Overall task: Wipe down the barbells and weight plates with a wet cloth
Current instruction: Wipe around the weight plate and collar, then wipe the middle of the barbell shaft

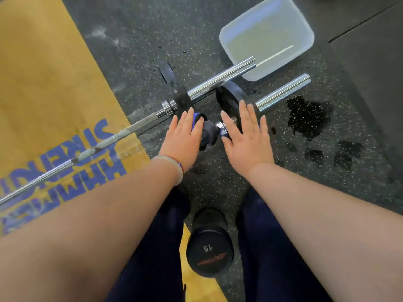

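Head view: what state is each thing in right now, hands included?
near barbell: lying on the floor.
far barbell: lying on the floor.
near plate: upright on near barbell.
far plate: upright on far barbell.
cloth: bunched over the near barbell.
left hand: flat, pressing the cloth.
right hand: flat, over the near barbell's collar.
tub: uncovered, contents unclear.
dumbbell: standing on end.
floor: wet patches.

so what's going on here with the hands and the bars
A person is cleaning a barbell on the gym floor. The left hand presses a dark cloth onto the bar beside its weight plate. The right hand lies flat by the plate. A plastic basin and wet patches are nearby.
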Demonstrator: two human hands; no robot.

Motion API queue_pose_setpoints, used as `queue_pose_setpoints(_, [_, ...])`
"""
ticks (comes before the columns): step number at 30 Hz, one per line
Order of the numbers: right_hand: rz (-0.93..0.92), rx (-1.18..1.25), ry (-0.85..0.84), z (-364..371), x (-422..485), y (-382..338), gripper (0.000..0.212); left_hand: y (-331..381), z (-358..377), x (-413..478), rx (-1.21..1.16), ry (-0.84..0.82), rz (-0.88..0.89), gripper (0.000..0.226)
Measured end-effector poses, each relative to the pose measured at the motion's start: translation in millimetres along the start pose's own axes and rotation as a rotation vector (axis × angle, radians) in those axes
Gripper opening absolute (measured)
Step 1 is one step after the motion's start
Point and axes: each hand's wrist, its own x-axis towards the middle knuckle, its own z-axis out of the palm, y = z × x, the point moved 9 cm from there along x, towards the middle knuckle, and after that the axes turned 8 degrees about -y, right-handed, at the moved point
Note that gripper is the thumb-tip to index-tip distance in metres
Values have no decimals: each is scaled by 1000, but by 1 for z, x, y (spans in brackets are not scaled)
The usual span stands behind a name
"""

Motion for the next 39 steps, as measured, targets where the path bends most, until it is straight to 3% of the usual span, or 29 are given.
queue_pose_setpoints(6, [-128, -52, -128, -28, -35, -42, 58, -36, -24, -65, 4, -21, -44, 55])
queue_pose_setpoints(12, [-239, -120, -189, -31, -59, -91, 57, -79, -18, -127, -74, -8, -220, 52])
queue_pose_setpoints(19, [-269, -70, -220, 5, -74, -190, 58, -137, 32, -181, -92, -80, -338, 52])
queue_pose_setpoints(29, [-360, -102, -338, 53, -76, -284, 58, -231, 101, -232, 58, -183, -319, 68])
queue_pose_setpoints(35, [-500, -265, -395, 88, -67, -311, 57, -255, 164, -247, -147, -238, -580, 67])
queue_pose_setpoints(39, [-551, -355, -409, 113, -67, -331, 57, -253, 198, -256, -268, -209, -658, 61])
